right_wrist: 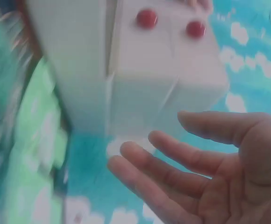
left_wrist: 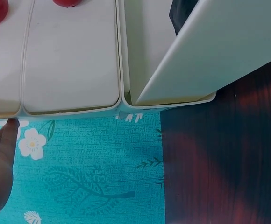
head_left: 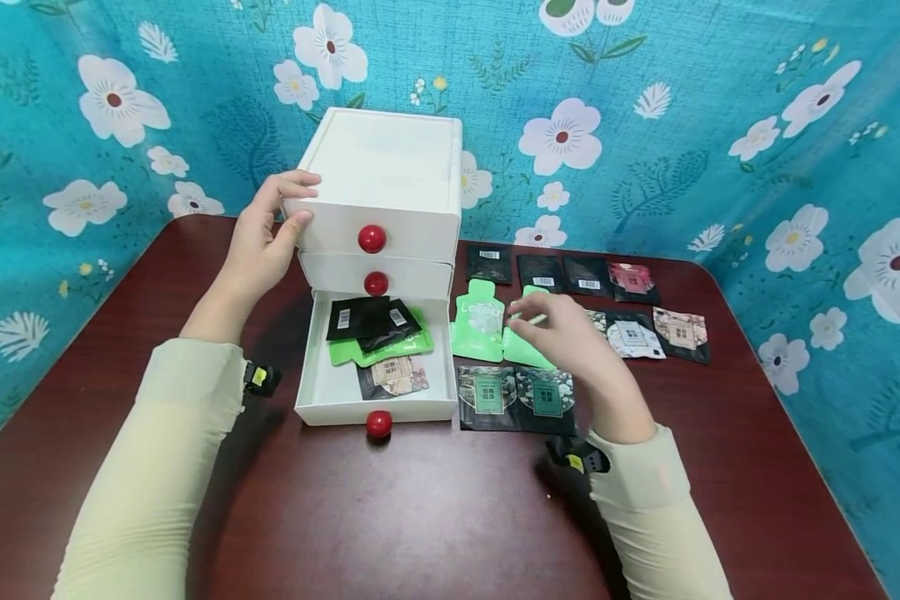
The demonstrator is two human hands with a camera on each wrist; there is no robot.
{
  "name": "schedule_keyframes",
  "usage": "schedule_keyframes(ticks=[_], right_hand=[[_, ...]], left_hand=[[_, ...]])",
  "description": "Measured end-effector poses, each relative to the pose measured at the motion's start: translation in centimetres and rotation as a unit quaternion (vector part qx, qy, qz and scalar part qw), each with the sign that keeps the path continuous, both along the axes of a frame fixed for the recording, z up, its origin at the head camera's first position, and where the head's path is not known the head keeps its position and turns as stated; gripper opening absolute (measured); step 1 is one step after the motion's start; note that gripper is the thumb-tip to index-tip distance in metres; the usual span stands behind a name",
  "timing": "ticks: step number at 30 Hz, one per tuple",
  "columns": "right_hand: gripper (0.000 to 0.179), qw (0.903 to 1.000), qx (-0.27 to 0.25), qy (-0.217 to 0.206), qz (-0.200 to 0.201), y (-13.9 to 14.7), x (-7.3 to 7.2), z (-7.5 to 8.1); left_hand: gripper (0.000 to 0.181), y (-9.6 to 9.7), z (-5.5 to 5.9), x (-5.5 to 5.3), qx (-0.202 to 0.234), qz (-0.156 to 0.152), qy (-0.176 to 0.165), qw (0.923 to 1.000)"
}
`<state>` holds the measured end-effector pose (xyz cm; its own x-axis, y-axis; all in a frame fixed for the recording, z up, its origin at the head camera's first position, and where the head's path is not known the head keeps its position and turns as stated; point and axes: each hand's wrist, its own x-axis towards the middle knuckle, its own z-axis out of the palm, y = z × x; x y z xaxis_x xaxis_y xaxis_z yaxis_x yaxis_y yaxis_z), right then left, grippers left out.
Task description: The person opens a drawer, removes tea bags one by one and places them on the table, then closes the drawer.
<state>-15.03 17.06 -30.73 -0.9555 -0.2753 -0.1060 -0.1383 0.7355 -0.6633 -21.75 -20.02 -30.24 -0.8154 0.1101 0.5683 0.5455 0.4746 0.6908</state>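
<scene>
A small white drawer cabinet (head_left: 390, 162) with red round knobs stands near the back of the table. My left hand (head_left: 266, 225) rests on its upper left corner, fingers over the top edge and thumb near the front face. The lowest drawer (head_left: 315, 383) is pulled out. Inside lie black sachets (head_left: 356, 318), a green pouch (head_left: 345, 352) and a patterned sachet (head_left: 397, 377). My right hand (head_left: 566, 329) hovers empty over a green pouch (head_left: 521, 350), partly hiding it; its fingers (right_wrist: 168, 172) are loosely bent. Beside that pouch lies another green pouch (head_left: 480, 325).
Two dark sachets with green labels (head_left: 487, 398) lie right of the open drawer. Black sachets (head_left: 489, 262) and a red patterned one (head_left: 633, 282) line the back. White (head_left: 633, 333) and pink floral (head_left: 681, 333) sachets lie farther right. A blue flowered cloth (head_left: 420, 50) hangs behind.
</scene>
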Motion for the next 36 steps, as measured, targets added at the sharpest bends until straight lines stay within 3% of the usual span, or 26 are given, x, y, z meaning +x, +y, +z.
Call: schedule_keyframes(ticks=[7,12,15,19,22,29,33,36], right_hand=[[0.029,0.9952,0.01,0.013,0.096,-6.2,-1.3,1.8],[0.034,0.9811,0.042,-0.016,0.188,-10.1,-2.7,1.7],[0.04,0.9622,0.111,-0.037,0.246,-12.4,-3.4,1.3],[0.054,0.9209,0.214,-0.079,0.316,-15.2,-4.2,0.5],[0.065,0.8967,0.266,-0.111,0.336,-17.2,-4.8,-0.1],[0.074,0.864,0.353,-0.164,0.32,-20.6,-6.9,-1.2],[0.061,0.8395,0.389,-0.177,0.335,-21.0,-7.4,-1.3],[0.046,0.836,0.385,-0.165,0.355,-20.6,-7.3,-1.0]], left_hand=[[0.024,0.0,0.1,0.0,0.0,0.002,-0.004,1.0],[0.024,0.3,0.1,-0.1,-0.001,0.004,-0.004,1.0],[0.025,0.4,0.1,-0.1,0.0,0.001,-0.006,1.0],[0.024,0.3,0.0,0.0,0.003,0.001,-0.001,1.0],[0.023,0.1,-0.2,0.1,0.009,0.001,0.011,0.9999],[0.023,-0.1,-0.2,0.3,0.013,-0.004,0.02,0.9997],[0.022,0.0,-0.2,0.2,0.012,-0.004,0.019,0.9997],[0.022,0.1,-0.1,0.0,0.009,-0.014,0.027,0.9995]])
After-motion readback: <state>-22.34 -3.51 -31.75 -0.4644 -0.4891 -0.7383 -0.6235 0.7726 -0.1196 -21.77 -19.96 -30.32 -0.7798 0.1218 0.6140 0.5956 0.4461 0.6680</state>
